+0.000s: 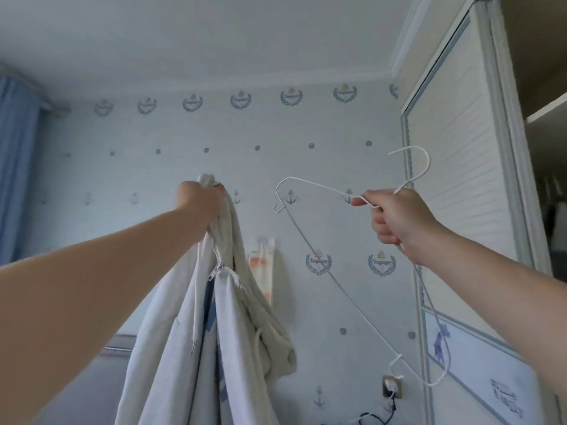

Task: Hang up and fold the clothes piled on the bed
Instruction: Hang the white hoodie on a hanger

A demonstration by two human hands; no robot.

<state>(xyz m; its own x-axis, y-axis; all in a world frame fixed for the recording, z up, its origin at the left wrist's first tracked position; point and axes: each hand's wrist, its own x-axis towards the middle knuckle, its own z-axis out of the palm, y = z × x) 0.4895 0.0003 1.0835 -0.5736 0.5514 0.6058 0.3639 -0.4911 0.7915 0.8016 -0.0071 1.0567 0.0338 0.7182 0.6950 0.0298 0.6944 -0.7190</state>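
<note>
My left hand [201, 200] grips the top of a pale grey zip-up hoodie [227, 326] and holds it up high in front of the wall. The garment hangs down from that fist, its zipper pull and drawstrings showing, its hood drooping to the right. My right hand [395, 217] grips a thin white wire hanger [346, 299] near its neck, held tilted so one shoulder points up-left and the other down-right. The hanger's hook curves up above the fist. Hanger and hoodie are apart. The bed is out of view.
A white slatted wardrobe door [460, 167] stands at the right, with an open wardrobe shelf [546, 111] beyond it. A wall socket with a plugged charger [392, 389] sits low on the wall. A blue curtain [15, 167] hangs at the far left.
</note>
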